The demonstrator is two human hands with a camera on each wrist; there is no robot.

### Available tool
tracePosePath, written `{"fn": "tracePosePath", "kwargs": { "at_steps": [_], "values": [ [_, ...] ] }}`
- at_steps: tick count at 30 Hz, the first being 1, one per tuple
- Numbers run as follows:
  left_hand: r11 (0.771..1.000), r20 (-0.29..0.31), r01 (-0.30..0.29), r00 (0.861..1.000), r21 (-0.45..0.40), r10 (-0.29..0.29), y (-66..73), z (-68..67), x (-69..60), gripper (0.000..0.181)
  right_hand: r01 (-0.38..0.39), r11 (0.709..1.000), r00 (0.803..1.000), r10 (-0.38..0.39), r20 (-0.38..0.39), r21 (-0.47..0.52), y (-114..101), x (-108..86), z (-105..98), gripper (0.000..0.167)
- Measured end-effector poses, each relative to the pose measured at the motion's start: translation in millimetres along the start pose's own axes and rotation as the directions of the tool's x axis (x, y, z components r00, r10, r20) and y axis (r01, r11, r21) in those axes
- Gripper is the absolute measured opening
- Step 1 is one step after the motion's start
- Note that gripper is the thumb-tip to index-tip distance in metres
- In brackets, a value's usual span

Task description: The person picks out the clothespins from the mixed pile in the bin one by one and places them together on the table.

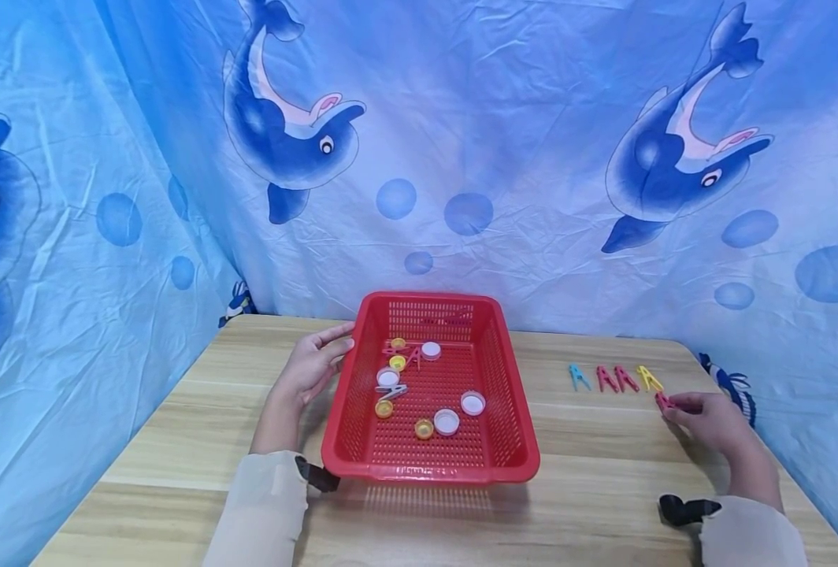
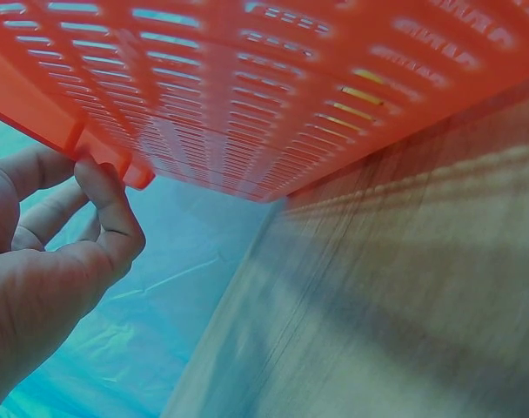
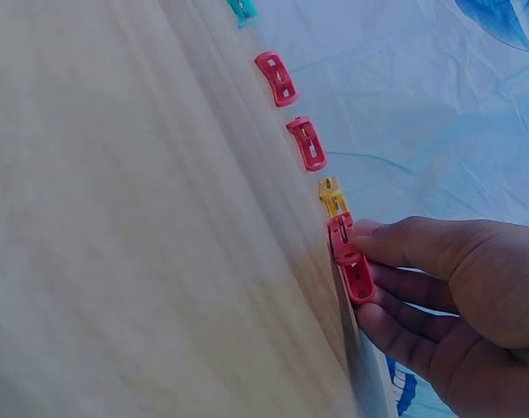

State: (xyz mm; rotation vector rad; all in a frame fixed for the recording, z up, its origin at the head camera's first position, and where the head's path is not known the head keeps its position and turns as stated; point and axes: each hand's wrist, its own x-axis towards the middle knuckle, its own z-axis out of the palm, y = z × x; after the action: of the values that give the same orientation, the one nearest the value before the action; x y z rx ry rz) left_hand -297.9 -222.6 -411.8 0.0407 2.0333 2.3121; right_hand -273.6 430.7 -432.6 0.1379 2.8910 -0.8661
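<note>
At the middle of the table stands a red plastic basket [image 1: 429,472]. My left hand [image 1: 313,368] grips its left rim, the thumb [image 2: 108,196] under the lip in the left wrist view. On the right, my right hand [image 1: 710,421] pinches a red clothespin [image 3: 346,248] between thumb and fingers, close to the tabletop. Left of that hand, a blue clothespin [image 1: 579,376], two red clothespins [image 1: 606,379] and a yellow clothespin [image 1: 649,378] lie in a row. Inside the basket are white round caps [image 1: 446,422], yellow round caps [image 1: 384,409], a grey clothespin [image 1: 392,391] and red clothespins [image 1: 415,358].
The wooden table [image 1: 589,504] runs beneath everything. A blue curtain [image 1: 532,268] printed with dolphins hangs behind and along both sides. Blue-and-white tied cloth pieces [image 1: 238,303] hang at the table's back corners.
</note>
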Motion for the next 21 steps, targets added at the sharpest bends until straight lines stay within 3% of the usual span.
{"fn": "tracePosePath", "kwargs": {
  "at_steps": [11,21],
  "values": [
    [1.0,-0.003,-0.007,1.0,-0.004,0.007,1.2,-0.1,-0.9,0.05,0.029,0.999,0.999,-0.029,-0.02,-0.017,-6,-3.7,-6,0.058],
    [1.0,-0.011,0.003,1.0,0.009,-0.003,0.4,0.5,-0.5,0.051,0.168,0.979,0.981,-0.178,-0.084,-0.113,-40,-12.5,-16,0.06]
  ]
}}
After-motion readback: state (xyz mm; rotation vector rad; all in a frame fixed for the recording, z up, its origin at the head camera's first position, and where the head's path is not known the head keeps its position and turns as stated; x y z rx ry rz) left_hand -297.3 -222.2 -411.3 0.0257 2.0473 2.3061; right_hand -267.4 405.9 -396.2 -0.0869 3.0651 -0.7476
